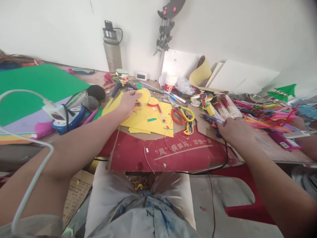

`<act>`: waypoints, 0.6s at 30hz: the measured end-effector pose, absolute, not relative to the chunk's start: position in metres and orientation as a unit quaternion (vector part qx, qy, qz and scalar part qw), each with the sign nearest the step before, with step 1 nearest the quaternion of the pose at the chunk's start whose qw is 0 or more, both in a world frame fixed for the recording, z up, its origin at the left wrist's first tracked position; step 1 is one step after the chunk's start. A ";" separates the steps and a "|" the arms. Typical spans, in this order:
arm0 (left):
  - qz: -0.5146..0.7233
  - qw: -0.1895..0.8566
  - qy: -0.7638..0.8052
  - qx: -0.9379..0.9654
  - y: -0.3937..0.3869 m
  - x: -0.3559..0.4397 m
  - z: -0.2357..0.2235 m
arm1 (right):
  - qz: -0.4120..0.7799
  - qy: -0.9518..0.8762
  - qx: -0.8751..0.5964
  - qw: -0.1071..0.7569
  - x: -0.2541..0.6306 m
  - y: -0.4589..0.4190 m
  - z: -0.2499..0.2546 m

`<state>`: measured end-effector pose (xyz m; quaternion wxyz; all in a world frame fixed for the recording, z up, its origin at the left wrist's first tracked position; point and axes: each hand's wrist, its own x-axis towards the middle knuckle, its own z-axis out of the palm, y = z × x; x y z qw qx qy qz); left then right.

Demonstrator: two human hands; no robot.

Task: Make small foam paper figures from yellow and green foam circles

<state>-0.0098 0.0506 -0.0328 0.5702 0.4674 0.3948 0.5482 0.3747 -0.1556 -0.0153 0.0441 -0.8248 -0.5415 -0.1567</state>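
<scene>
My left hand pinches a round yellow disc with a pale rim, held above sheets of yellow paper. Beside the disc lies a red strip on the paper. At the right, my right hand is closed around a dark blue glue gun, its nozzle pointing left and a black cord trailing below. Most of the glue gun's handle is hidden by my fingers. Between my hands lie scissors with red handles and a yellow-handled cutting tool.
A red cardboard sheet covers the front of the table. Behind stand a grey bottle and a paper cup. Colourful pipe cleaners are heaped at the right, near another person's arm. A white cable crosses my left forearm.
</scene>
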 end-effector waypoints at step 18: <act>0.540 0.567 0.402 0.474 0.042 -0.008 -0.030 | 0.116 -0.818 -0.561 0.052 0.162 -0.041 -0.001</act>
